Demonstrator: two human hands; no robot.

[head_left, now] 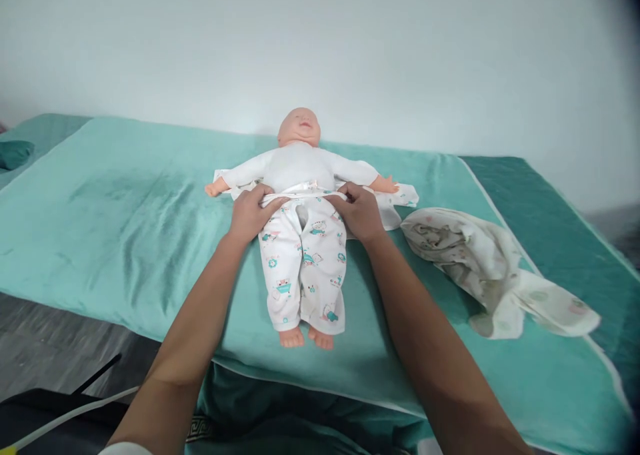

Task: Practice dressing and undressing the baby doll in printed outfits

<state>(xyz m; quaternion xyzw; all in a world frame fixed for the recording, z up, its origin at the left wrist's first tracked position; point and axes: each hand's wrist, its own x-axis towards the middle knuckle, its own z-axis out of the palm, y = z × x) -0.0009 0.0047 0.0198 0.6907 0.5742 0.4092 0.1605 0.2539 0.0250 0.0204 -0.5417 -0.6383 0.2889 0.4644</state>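
Note:
A baby doll [299, 165] lies on its back, head toward the wall and bare feet toward me. White printed pants [315, 262] cover its legs up to the waist. My left hand [251, 212] pinches the waistband on one side, and my right hand [359, 212] pinches it on the other. Both thumbs lie over the top edge of the cloth. The doll's arms are spread out in white sleeves. Beneath its torso and arms lies a white printed shirt [407, 195], spread out and partly hidden by the doll.
A crumpled pale printed cloth [470, 248] lies right of the doll. The bed has a light green cover [125, 228] over a darker green one [530, 188], against a white wall [320, 48]. At lower left are a black object [55, 418] and a pale cable [75, 412].

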